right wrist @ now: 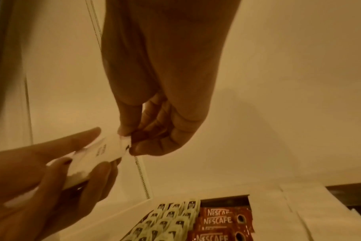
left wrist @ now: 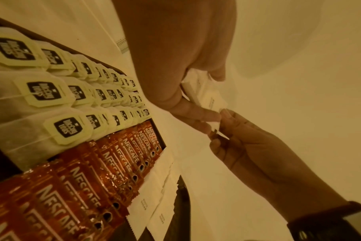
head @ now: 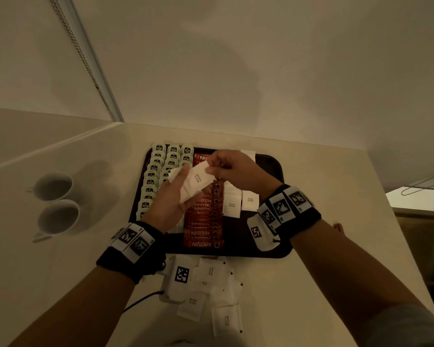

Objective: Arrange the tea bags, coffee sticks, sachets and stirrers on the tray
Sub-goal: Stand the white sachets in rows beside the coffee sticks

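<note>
Two white ceramic cups [head: 55,204] stand at the far left of the pale desk [head: 323,196], well apart from the work and no obstacle. On the dark rectangular tray [head: 273,166], three columns of tagged paper tea bags [head: 158,169] fill the left side, with a column of red foil coffee sticks [head: 203,221] beside them and two started rows of white paper sugar sachets [head: 232,205] to the right.

Above the tray, the left hand [head: 172,199] cradles a small stack of white sachets [head: 196,182], fingers curled under and thumb on top. The right hand [head: 232,169] pinches the far edge of the top sachet between thumb and fingertips.

The step in hand looks to be peeling one sachet off the stack for the rows on the right. It is best drawn off flat, with the left thumb eased so only one comes away, then laid overlapping the last sachet with its print facing the same way.

A loose heap of spare sachets [head: 218,296] waits on the desk just in front of the tray. No stirrers are visible.
</note>
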The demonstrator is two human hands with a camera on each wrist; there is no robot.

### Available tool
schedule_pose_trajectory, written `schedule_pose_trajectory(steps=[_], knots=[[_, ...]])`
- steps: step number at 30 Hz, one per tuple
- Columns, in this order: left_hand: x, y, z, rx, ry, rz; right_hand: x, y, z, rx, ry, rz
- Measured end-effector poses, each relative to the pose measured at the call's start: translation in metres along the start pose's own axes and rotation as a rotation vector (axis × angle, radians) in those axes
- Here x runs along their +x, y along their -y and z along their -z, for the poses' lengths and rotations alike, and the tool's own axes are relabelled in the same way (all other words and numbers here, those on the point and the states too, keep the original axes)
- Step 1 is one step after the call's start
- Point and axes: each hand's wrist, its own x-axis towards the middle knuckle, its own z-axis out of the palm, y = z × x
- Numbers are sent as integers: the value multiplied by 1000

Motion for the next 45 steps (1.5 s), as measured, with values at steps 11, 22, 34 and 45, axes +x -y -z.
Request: schedule_pose_trajectory(steps=[11, 22, 34, 45], knots=[[-4, 12, 3, 81, 89, -81, -14, 4, 11, 190, -27, -52], [6, 15, 5, 348, -57, -186, -28, -2, 18, -32, 153, -141], [5, 31, 2, 552, 52, -180, -42, -23, 24, 42, -154, -97], [10, 18, 30, 109, -69, 13, -63, -122, 32, -433, -32, -424]])
